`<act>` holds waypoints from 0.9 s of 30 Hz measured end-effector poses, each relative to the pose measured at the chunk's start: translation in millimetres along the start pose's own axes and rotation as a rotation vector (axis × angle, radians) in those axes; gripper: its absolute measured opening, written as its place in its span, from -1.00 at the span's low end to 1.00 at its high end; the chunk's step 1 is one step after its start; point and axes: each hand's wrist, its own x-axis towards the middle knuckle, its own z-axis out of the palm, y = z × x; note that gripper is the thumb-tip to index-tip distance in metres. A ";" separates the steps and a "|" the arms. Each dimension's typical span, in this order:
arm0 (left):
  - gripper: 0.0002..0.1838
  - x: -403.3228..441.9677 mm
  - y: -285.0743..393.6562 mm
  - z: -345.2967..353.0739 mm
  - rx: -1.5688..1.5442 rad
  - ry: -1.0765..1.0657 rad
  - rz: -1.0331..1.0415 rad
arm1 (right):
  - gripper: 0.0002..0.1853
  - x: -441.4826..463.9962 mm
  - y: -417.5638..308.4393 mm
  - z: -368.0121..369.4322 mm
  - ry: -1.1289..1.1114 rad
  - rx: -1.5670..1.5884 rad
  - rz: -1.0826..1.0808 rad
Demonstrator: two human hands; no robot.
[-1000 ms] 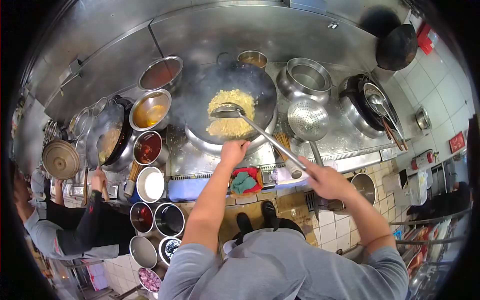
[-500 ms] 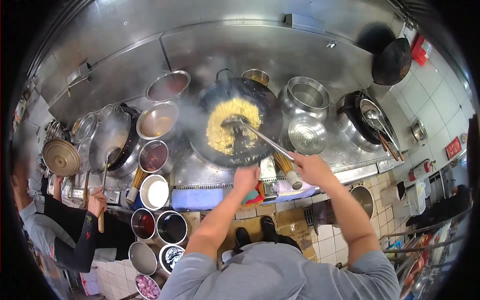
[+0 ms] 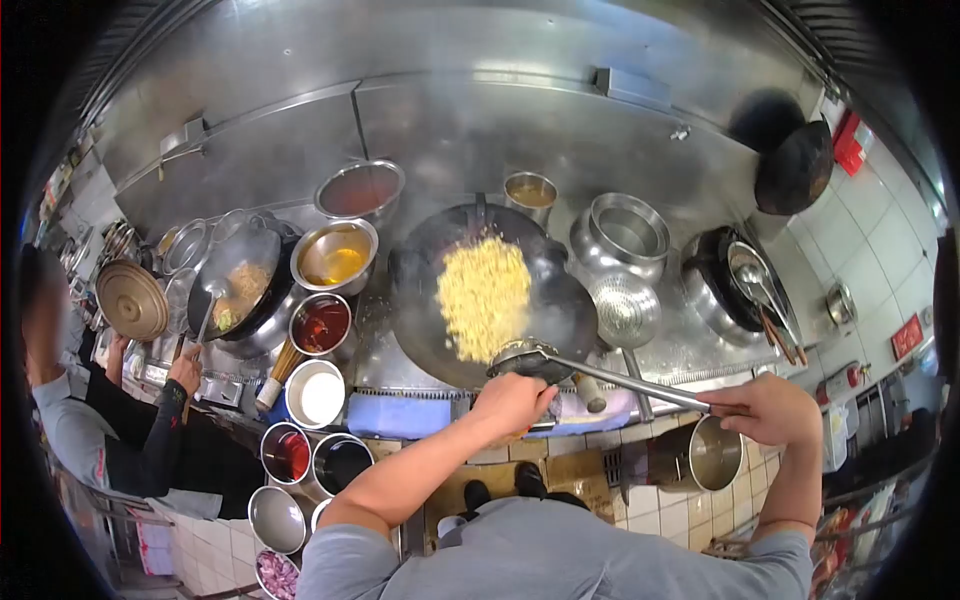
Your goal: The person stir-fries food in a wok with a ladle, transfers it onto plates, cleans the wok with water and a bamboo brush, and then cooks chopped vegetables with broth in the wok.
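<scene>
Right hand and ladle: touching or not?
Touching. The head view shows the right hand wrapped around the handle end of the ladle, with no gap between fingers and metal.

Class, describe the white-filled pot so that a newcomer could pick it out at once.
Left of the big wok, steel pots run down the picture. The white-filled pot stands between two red-filled pots. Its contents are plain white, while theirs are red.

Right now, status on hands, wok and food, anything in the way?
Left hand gripping wok at near edge. Right hand holding ladle. Yellow food over wok. Ladle's head close to left hand.
</scene>
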 end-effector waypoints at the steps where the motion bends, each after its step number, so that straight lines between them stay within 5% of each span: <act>1: -0.65 6.5 9.6 -20.7 0.039 0.040 0.005 | -0.54 0.0 -6.8 -5.0 0.005 0.009 0.043; 3: -0.65 35.4 -3.6 -26.1 0.018 0.225 0.121 | -0.56 35.5 -0.5 12.3 0.093 -0.105 0.001; 7: -0.69 55.9 -75.3 89.3 0.004 0.469 0.044 | -0.60 165.5 17.1 105.8 0.340 0.073 -0.012; 10: -0.71 29.5 -72.8 111.6 -0.013 0.272 0.005 | -0.58 178.3 10.9 138.3 0.440 0.076 0.065; 13: -0.70 26.2 -48.6 62.9 0.082 0.218 0.075 | -0.57 147.1 17.4 145.3 0.502 0.127 0.022; 20: -0.72 61.2 -95.5 60.1 0.123 0.279 0.013 | -0.46 111.9 51.6 200.1 0.248 -0.031 0.198; 22: -0.58 35.0 -59.4 55.7 0.196 0.533 -0.056 | -0.45 139.9 64.4 227.4 0.254 0.045 0.188; 23: -0.58 28.0 -52.9 61.0 0.195 0.517 -0.052 | -0.44 150.0 70.4 236.2 0.265 0.116 0.170; 25: -0.33 9.5 -45.9 75.6 0.281 -0.072 -0.412 | -0.45 170.6 83.4 232.2 0.256 0.388 0.093; 27: -0.15 7.4 -67.7 111.2 0.365 -0.279 -0.507 | -0.49 164.2 43.7 174.4 0.053 0.758 0.238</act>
